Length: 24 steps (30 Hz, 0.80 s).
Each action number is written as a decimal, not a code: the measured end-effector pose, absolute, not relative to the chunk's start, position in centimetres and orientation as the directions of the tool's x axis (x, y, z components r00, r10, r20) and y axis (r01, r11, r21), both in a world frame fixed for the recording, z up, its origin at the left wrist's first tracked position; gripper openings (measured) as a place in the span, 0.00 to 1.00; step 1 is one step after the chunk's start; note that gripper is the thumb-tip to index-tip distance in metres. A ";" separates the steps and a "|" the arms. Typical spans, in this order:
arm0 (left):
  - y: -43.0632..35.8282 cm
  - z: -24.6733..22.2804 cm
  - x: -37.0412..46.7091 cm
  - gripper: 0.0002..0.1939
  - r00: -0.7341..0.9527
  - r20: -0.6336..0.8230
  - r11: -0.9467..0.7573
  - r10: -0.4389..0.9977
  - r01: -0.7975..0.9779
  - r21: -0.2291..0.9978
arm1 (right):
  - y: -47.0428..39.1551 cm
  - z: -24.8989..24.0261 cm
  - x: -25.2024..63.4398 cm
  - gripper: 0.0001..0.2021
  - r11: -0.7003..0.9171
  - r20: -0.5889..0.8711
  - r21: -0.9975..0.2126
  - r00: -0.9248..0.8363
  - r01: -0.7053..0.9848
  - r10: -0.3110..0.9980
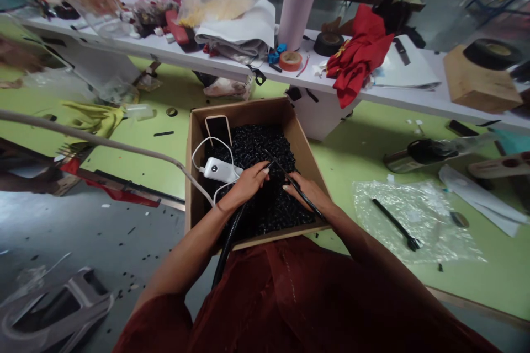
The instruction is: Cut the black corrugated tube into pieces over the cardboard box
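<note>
Here, a slender black piece [304, 197] slants between both hands [250, 181]

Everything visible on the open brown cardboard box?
Open brown cardboard box: squarish, no flaps visible, upright on the green tabletop. Small glossy black pieces lie heaped inside, with a rounded white device on them at left and a dark rectangular slab leaning near the back. A grey cable crosses the left rim.

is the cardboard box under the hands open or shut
Open: no lid covers the cardboard box, and the small black pieces inside show from above.
</note>
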<state>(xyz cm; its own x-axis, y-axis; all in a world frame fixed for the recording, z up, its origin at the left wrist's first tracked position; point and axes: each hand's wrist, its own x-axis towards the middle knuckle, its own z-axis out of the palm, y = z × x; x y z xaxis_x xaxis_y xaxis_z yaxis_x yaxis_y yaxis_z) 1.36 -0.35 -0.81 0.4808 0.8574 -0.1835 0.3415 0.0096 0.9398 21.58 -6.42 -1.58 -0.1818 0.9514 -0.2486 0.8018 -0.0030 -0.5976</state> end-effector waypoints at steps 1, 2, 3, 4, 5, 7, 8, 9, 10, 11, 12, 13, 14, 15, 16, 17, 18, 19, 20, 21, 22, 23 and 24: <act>-0.4 -0.7 1.4 0.21 0.482 -0.183 0.004 0.857 0.349 0.937 | -6.4 -1.6 21.6 0.13 0.001 -0.248 -0.587 -0.181 0.809 0.952; -0.4 -0.7 1.3 0.20 0.488 -0.178 -0.012 0.854 0.362 0.932 | -6.4 -1.7 21.6 0.13 0.003 -0.250 -0.578 -0.181 0.816 0.951; -0.4 -0.7 1.3 0.19 0.497 -0.170 -0.037 0.851 0.379 0.925 | -6.4 -1.8 21.6 0.12 0.003 -0.254 -0.570 -0.180 0.822 0.950; -0.4 -0.7 1.2 0.18 0.507 -0.159 -0.064 0.847 0.396 0.916 | -6.4 -1.9 21.6 0.12 0.003 -0.258 -0.564 -0.179 0.826 0.950; -0.3 -0.7 1.1 0.17 0.516 -0.148 -0.090 0.843 0.409 0.908 | -6.4 -2.0 21.6 0.11 0.005 -0.258 -0.560 -0.180 0.828 0.949; -0.2 -0.9 1.0 0.16 0.530 -0.133 -0.126 0.837 0.425 0.897 | -6.4 -2.2 21.6 0.10 0.020 -0.252 -0.549 -0.188 0.835 0.949; -0.2 -1.0 0.9 0.16 0.534 -0.129 -0.137 0.836 0.429 0.893 | -6.4 -2.4 21.6 0.10 0.029 -0.250 -0.540 -0.192 0.841 0.949; -0.1 -1.0 0.9 0.15 0.536 -0.126 -0.145 0.834 0.435 0.889 | -6.4 -2.5 21.6 0.10 0.035 -0.250 -0.528 -0.194 0.849 0.949; -0.1 -1.1 0.9 0.15 0.538 -0.129 -0.149 0.833 0.442 0.884 | -6.4 -2.7 21.7 0.10 0.038 -0.252 -0.513 -0.193 0.857 0.948; 0.0 -1.2 0.9 0.14 0.538 -0.133 -0.152 0.832 0.453 0.879 | -6.4 -2.8 21.7 0.10 0.039 -0.257 -0.498 -0.190 0.867 0.948; 0.1 -1.3 0.9 0.14 0.536 -0.140 -0.153 0.833 0.465 0.872 | -6.4 -3.0 21.7 0.09 0.040 -0.262 -0.482 -0.187 0.875 0.947; 0.1 -1.3 0.9 0.13 0.533 -0.151 -0.150 0.833 0.479 0.865 | -6.3 -3.1 21.7 0.09 0.042 -0.266 -0.467 -0.186 0.883 0.946; 0.2 -1.4 0.9 0.13 0.528 -0.164 -0.143 0.833 0.492 0.859 | -6.3 -3.1 21.7 0.09 0.046 -0.271 -0.454 -0.187 0.890 0.944; 0.2 -1.5 0.9 0.13 0.525 -0.177 -0.135 0.832 0.502 0.854 | -6.3 -3.1 21.6 0.09 0.051 -0.276 -0.441 -0.190 0.896 0.942; 0.3 -1.6 1.0 0.12 0.522 -0.190 -0.125 0.832 0.509 0.852 | -6.3 -3.1 21.6 0.09 0.054 -0.282 -0.429 -0.190 0.902 0.940; 0.3 -1.7 1.0 0.12 0.519 -0.201 -0.115 0.831 0.514 0.850 | -6.2 -3.1 21.5 0.09 0.051 -0.291 -0.417 -0.187 0.908 0.938; 0.3 -1.9 1.0 0.12 0.516 -0.212 -0.106 0.830 0.519 0.848 | -6.2 -3.1 21.5 0.09 0.046 -0.300 -0.405 -0.180 0.913 0.937; 0.4 -2.0 0.9 0.11 0.513 -0.220 -0.100 0.830 0.524 0.846 | -6.2 -3.0 21.5 0.10 0.039 -0.311 -0.393 -0.173 0.918 0.935; 0.4 -2.1 0.9 0.11 0.509 -0.226 -0.095 0.831 0.529 0.843 | -6.2 -3.0 21.4 0.10 0.034 -0.321 -0.383 -0.167 0.923 0.932; 0.4 -2.3 0.9 0.11 0.504 -0.234 -0.088 0.832 0.535 0.840 | -6.2 -3.0 21.4 0.10 0.030 -0.329 -0.374 -0.163 0.927 0.930; 0.5 -2.4 0.9 0.10 0.498 -0.242 -0.079 0.833 0.540 0.838 | -6.2 -3.0 21.4 0.10 0.029 -0.335 -0.367 -0.161 0.930 0.928; 0.5 -2.5 0.9 0.10 0.492 -0.251 -0.070 0.833 0.545 0.836 | -6.2 -3.0 21.3 0.10 0.029 -0.339 -0.361 -0.161 0.932 0.927; 0.5 -2.6 0.9 0.10 0.486 -0.259 -0.060 0.834 0.547 0.835 | -6.3 -2.9 21.3 0.10 0.029 -0.345 -0.356 -0.160 0.934 0.925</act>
